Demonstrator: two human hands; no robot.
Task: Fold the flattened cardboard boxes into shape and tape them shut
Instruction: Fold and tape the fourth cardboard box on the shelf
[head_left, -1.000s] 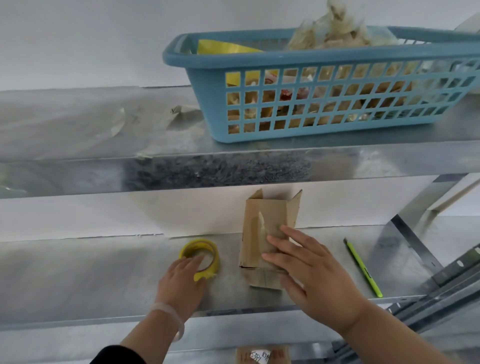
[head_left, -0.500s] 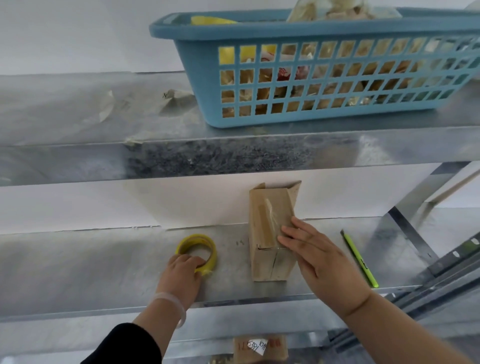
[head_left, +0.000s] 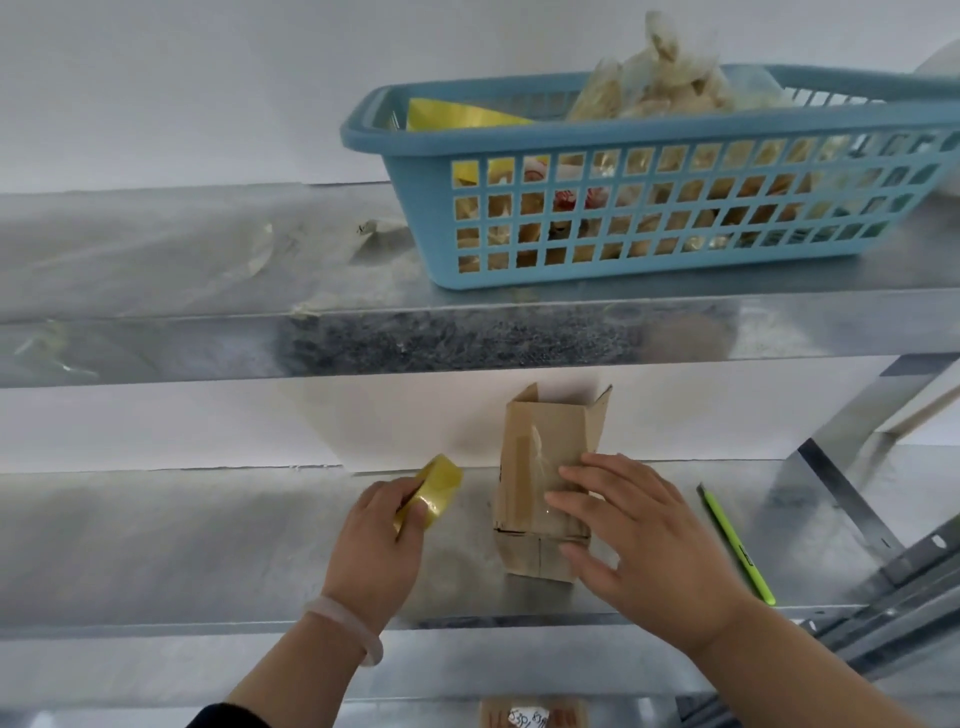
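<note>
The small cardboard box (head_left: 532, 436) is lying near the front edge of the lower shelf (head_left: 208, 545), right of centre, with its far flaps standing open. It is looking light, thin-walled and easy to crush, so it is probably best held flat across its panels, not by the flaps. The right hand (head_left: 639, 540) is pressing on it with fingers spread straight, while the left hand (head_left: 379, 540) is gripping the yellow tape roll (head_left: 434, 488) just beside it; a green pen (head_left: 735, 540) is lying towards the shelf's right end.
</note>
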